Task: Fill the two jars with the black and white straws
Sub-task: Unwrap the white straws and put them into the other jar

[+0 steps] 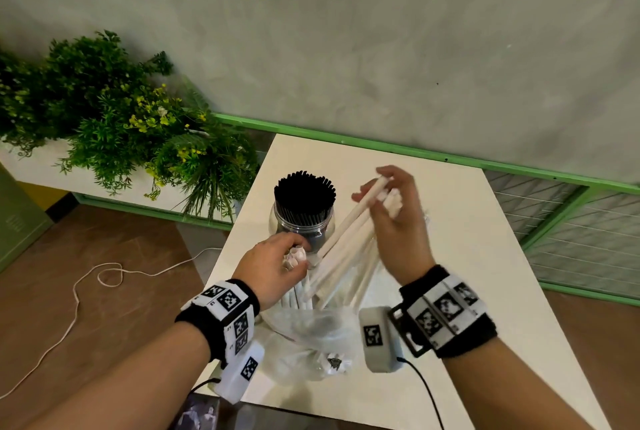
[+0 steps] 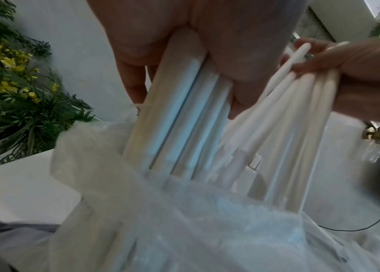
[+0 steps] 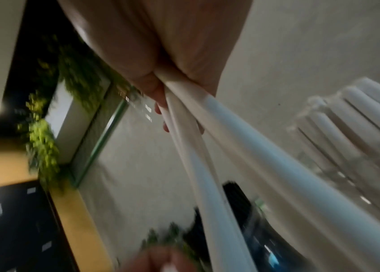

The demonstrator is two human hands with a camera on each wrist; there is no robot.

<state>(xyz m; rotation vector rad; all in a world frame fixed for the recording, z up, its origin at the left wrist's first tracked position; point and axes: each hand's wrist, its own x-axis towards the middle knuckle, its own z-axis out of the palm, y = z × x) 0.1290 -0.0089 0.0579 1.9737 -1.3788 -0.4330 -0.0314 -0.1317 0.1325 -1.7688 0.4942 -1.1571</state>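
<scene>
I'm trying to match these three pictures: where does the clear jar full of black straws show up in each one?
Head view: the clear jar of black straws stands mid-picture on the white table, just beyond the left hand.
Left wrist view: not in it.
Right wrist view: low, right of centre, blurred dark straws behind the white straws.
Shared landmark: the white straws held by the right hand, seen in all three.
</scene>
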